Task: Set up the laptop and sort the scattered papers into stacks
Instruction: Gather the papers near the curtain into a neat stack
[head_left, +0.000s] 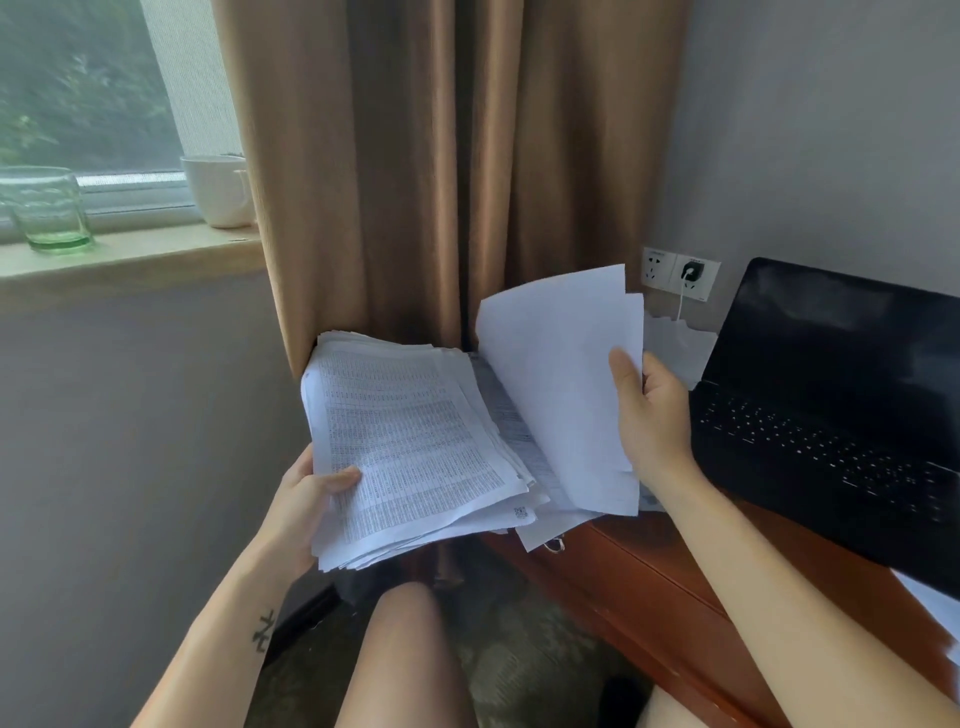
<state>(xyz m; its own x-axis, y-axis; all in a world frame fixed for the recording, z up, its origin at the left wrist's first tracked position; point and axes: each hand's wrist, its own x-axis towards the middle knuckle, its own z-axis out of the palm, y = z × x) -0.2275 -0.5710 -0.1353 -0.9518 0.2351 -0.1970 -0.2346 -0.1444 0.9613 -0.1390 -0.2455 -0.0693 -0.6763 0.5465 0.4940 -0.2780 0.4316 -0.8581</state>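
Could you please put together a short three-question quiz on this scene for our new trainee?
1. True or false: the laptop on the desk is closed.
2. Which hand grips the thick stack of printed papers? A) left hand B) right hand
3. Fill in: on the windowsill stand a green glass and a white ____.
Key: 1 false, its lid is up and its screen is dark; 2 A, the right hand holds the sheets with their blank side showing; 3 mug.
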